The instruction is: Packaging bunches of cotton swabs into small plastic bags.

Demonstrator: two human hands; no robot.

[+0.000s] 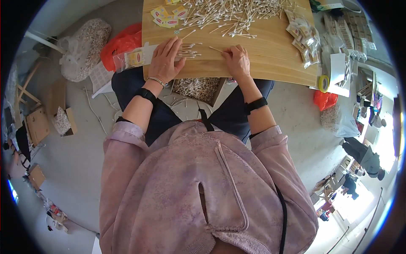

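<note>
Left hand (166, 59) — laid over swab packet (134, 58), grip cannot be told; packet juts at its 9 o'clock, swab bunch (189, 53) at its 3 | right hand (237, 61) — narrowed on single swab (216, 49), tip toward 10 | swab pile (239, 16) on table (270, 55), 12 o'clock from both hands

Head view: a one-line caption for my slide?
Left hand over a clear packet of cotton swabs, right hand pinching a single swab at a wooden table.
</note>
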